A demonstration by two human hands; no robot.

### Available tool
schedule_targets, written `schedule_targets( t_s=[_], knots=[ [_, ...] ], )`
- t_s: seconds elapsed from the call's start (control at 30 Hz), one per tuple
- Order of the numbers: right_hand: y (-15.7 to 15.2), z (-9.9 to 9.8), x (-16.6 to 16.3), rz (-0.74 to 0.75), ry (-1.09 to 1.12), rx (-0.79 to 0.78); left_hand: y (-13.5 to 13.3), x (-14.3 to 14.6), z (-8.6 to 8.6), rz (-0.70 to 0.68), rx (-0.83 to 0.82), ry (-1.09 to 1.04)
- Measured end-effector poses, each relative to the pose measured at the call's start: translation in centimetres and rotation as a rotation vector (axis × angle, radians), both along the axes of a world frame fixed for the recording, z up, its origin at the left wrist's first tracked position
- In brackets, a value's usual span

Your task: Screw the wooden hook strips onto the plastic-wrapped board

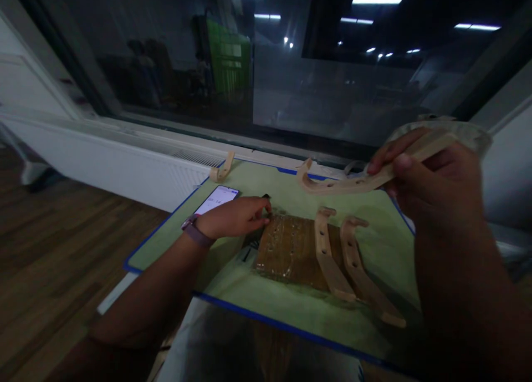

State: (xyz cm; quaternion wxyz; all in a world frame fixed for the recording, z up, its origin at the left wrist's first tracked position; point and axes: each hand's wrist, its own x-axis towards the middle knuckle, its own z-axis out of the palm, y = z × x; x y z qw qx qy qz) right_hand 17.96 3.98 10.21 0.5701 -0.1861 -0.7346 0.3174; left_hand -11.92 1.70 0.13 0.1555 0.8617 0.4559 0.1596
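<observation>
My right hand [440, 177] is raised above the right side of the green board, closed around a curved wooden hook [341, 186] with holes in it. The hook's curled end points left. My left hand [236, 215] rests by the far left corner of a brown wooden block [286, 243], which has small holes and a shiny clear film. Its fingers are pinched together beside a small dark thing; what they hold is hidden. Across the block's right part lies one wooden hook [326, 251], and a second hook [355, 260] is alongside it, overhanging the near edge.
A green board [166, 249] with a blue rim carries everything. On its left lie a lit phone [218, 198] and another wooden hook [224, 168]. A radiator [137, 163] and a dark window [291, 93] stand behind. Something pale and plastic-like [474, 135] is behind my right hand.
</observation>
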Motion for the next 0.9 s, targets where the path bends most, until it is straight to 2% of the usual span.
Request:
schedule_targets(
  t_s=[0.07,0.23,0.4,0.63,0.9],
  knots=[
    [0.2,-0.1,-0.1,-0.031,0.001,-0.001,-0.2,-0.1,0.1,-0.025,-0.114,0.045],
    [0.4,-0.2,-0.1,-0.078,0.003,-0.037,-0.4,0.0,0.3,-0.009,-0.151,0.136],
    [0.0,0.0,0.0,-0.168,-0.024,-0.05,-0.1,0.6,-0.5,-0.037,-0.212,0.211],
    [-0.5,0.3,0.3,-0.234,-0.042,-0.012,0.8,0.4,-1.8,-0.016,-0.218,0.253],
    [-0.4,0.4,0.7,-0.221,-0.026,0.003,1.1,0.2,-2.2,-0.016,-0.199,0.253]
  ],
)
